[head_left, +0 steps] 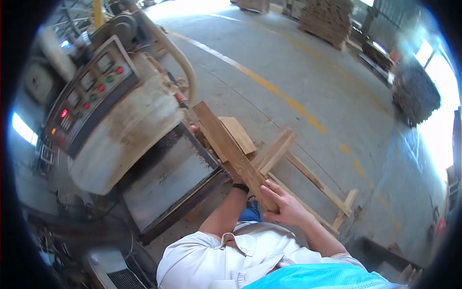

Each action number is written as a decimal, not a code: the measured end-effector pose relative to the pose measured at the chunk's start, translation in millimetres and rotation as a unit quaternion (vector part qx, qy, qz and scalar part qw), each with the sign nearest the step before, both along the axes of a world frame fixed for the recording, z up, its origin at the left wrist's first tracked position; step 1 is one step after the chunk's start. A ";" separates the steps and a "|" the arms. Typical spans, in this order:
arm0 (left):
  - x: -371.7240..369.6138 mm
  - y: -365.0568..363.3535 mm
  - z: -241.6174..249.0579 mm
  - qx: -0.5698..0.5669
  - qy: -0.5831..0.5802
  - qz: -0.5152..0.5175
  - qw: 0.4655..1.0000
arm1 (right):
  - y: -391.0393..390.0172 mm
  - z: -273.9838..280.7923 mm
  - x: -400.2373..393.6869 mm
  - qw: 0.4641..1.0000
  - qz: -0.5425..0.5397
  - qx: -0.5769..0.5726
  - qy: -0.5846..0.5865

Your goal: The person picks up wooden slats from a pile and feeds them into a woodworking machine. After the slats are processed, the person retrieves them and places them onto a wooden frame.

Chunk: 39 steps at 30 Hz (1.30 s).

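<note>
A long brown wooden board (pixel 230 150) slants from beside the machine down toward my body. My left hand (pixel 234 174), with a black band at its wrist, holds the board from its left side and underneath; its fingers are mostly hidden by the wood. At the board's near end, my right hand (pixel 285 204) grips it, fingers lying over the top face and thumb by the end. A paler wood piece (pixel 238 135) lies lower, just past the board's right edge.
To the left stands a machine with a control panel (pixel 86 91) and a flat metal table (pixel 168 178). A wooden trestle (pixel 308 171) stands on the floor to the right. Wood stacks (pixel 327 19) are at the back, and a dark pile (pixel 416 91) sits far right.
</note>
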<state>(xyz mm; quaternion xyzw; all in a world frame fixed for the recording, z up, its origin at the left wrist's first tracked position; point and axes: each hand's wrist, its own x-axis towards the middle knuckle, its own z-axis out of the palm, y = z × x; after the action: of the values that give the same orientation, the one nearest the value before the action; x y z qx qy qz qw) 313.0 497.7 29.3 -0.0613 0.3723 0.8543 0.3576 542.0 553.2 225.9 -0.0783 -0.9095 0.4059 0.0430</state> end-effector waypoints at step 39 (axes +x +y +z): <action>-149.7 -467.7 -30.6 -0.511 0.032 0.087 0.854 | -254.1 -197.5 -246.7 0.969 -0.057 -0.059 -0.232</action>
<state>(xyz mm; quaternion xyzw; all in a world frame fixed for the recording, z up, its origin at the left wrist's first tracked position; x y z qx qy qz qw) 163.2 30.0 -1.3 -0.2407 0.7609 0.5726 0.1877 295.3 299.1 28.3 -0.2246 -0.8630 0.4266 -0.1509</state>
